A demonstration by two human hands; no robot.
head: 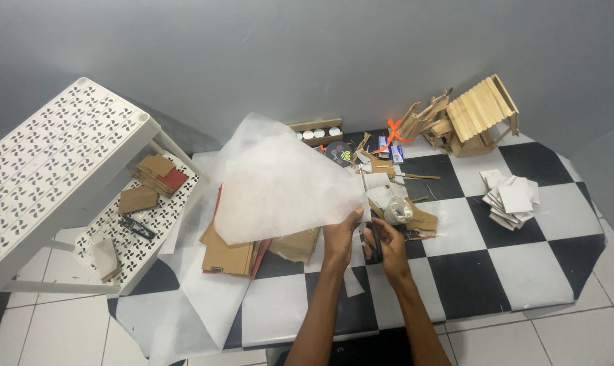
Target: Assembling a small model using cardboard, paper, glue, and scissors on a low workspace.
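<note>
My left hand (339,238) pinches the lower right edge of a large white sheet of thin paper (280,181), lifted and tilted up over the checkered mat. My right hand (387,245) grips black-handled scissors (372,230), whose blades point up along the sheet's right edge. The two hands are close together near the middle of the black and white mat (523,271).
Cardboard pieces (229,256) lie under the sheet. A small stick house (479,115) stands at the back right, a stack of white squares (511,200) to the right. A white perforated shelf rack (56,163) with cardboard scraps (154,177) stands on the left. Small clutter sits by the wall.
</note>
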